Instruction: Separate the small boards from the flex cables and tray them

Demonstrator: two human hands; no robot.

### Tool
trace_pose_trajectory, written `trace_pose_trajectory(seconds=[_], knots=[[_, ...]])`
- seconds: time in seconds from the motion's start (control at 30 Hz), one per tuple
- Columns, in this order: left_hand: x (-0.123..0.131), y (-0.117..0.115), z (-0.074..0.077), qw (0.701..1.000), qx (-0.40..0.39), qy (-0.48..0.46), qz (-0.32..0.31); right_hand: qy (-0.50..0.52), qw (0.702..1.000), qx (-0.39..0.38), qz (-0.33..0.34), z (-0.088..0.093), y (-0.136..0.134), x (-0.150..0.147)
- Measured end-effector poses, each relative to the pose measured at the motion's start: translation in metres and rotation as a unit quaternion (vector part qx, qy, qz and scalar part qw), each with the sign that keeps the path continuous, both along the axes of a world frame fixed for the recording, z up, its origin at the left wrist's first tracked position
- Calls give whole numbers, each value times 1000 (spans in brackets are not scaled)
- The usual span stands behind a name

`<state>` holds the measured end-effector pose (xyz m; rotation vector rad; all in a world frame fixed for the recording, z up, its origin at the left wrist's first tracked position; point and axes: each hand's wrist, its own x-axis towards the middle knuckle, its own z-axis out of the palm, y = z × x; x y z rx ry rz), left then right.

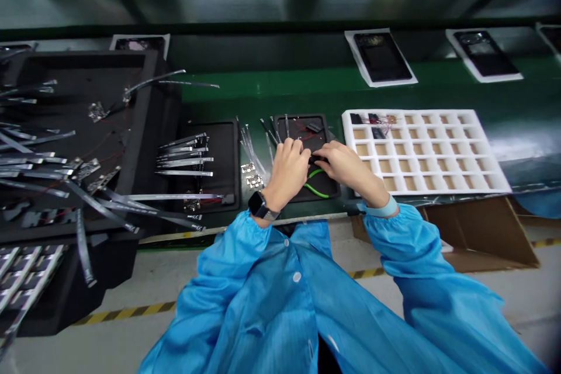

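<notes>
My left hand (289, 168) and my right hand (340, 163) meet over a small black tray (333, 187), fingers curled and pinched together. Between the fingertips shows a small black part (312, 159), mostly covered, with both hands closed on it. Under my hands lie green-handled pliers (316, 193), their jaws hidden. At the back of the tray rests a black piece with thin red wires (314, 127). Left of my left hand, small circuit boards (253, 181) and flat ribbon cables (250, 146) lie on the green bench.
A white foam tray (421, 182) on the right holds several black wired parts in its back-left pockets. Another black tray (228, 158) carries ribbon cables. Far left, a large black bin (151, 87) holds boards and cables. Flat black panels (381, 57) lie behind; a cardboard box (482, 234) stands below.
</notes>
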<state>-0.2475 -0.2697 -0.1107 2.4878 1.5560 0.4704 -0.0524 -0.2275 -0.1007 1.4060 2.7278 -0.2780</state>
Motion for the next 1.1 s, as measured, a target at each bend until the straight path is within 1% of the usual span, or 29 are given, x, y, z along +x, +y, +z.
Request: trace_pose_trajectory(seconds=[0.07, 0.17, 0.3, 0.53, 0.87, 1.1], knots=[[6, 11, -3, 999, -10, 28, -23, -20, 1000, -8, -2, 5, -1, -3], [10, 20, -9, 998, -26, 37, -35, -29, 1000, -10, -6, 8, -2, -5], [8, 22, -14, 999, -39, 19, -29, -37, 999, -12, -14, 8, -3, -5], [8, 23, -18, 998, -61, 1, -8, -66, 998, -9, -17, 12, -3, -8], [1, 25, -17, 995, -88, -48, 1, 7, 1000, -9, -13, -1, 1, -1], [1, 26, -15, 993, -103, -57, 4, 10, 1000, -7, -5, -7, 1, -2]])
